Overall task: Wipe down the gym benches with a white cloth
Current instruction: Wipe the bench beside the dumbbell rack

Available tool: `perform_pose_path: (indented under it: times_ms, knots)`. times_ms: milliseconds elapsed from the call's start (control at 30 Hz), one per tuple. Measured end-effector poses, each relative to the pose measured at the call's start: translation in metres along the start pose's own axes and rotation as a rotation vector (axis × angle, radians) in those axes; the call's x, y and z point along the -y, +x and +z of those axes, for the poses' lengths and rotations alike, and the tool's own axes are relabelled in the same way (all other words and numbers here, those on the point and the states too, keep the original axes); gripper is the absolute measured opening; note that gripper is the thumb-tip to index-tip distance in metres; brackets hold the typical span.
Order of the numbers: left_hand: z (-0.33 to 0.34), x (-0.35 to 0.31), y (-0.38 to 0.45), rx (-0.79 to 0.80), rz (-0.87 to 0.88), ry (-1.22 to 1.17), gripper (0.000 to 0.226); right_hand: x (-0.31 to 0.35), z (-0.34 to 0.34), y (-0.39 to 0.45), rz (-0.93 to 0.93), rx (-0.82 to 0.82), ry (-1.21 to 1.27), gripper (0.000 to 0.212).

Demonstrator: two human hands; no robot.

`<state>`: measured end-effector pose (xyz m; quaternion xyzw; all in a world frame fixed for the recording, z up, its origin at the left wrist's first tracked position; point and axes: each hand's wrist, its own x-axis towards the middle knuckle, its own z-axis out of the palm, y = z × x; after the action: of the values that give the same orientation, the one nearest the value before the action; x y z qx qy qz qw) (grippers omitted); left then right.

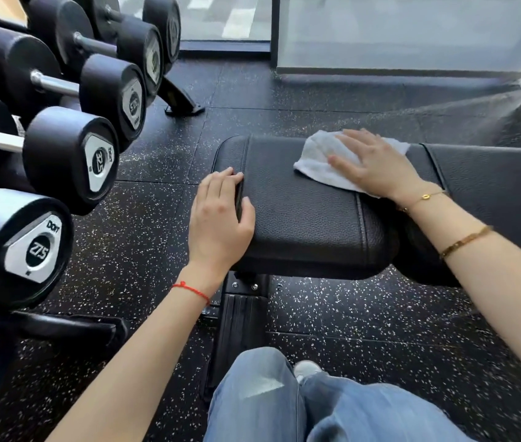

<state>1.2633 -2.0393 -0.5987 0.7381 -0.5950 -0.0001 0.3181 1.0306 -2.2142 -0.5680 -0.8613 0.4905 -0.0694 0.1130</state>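
My right hand [377, 167] flat, fingers straight, pressing white cloth [319, 161] at surface [300, 215] far edge. My left hand [221, 218] open, bracing left end. Risk: cloth bunches, slides off far edge, leaves near side unwiped.

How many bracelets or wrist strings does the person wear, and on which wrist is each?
3. A red string is on the left wrist. A thin gold chain and a wider gold bangle are on the right forearm. None seems hidden.

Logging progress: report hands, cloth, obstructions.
Right hand flat on white cloth, pressing bench seat pad. Left hand braces pad's end. Nothing blocking.
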Motion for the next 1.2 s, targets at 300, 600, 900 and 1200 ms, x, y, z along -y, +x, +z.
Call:
perform_pose_path:
  times_ms: [300,600,900,1200]
  knots:
    - [-0.001,-0.037,0.000,0.046,0.044,0.127,0.048,-0.049,-0.010,-0.117,0.088,-0.054,-0.083,0.063]
    - [0.045,-0.116,-0.006,0.191,0.179,0.069,0.048,-0.027,-0.008,-0.152,0.134,-0.117,-0.116,0.056]
    - [0.080,-0.156,-0.002,0.207,0.138,0.106,0.049,-0.081,-0.013,-0.151,0.358,-0.186,0.003,0.059]
    - [0.103,-0.173,0.004,0.104,0.017,0.211,0.050,-0.113,-0.028,-0.088,-0.026,-0.041,-0.004,0.058]
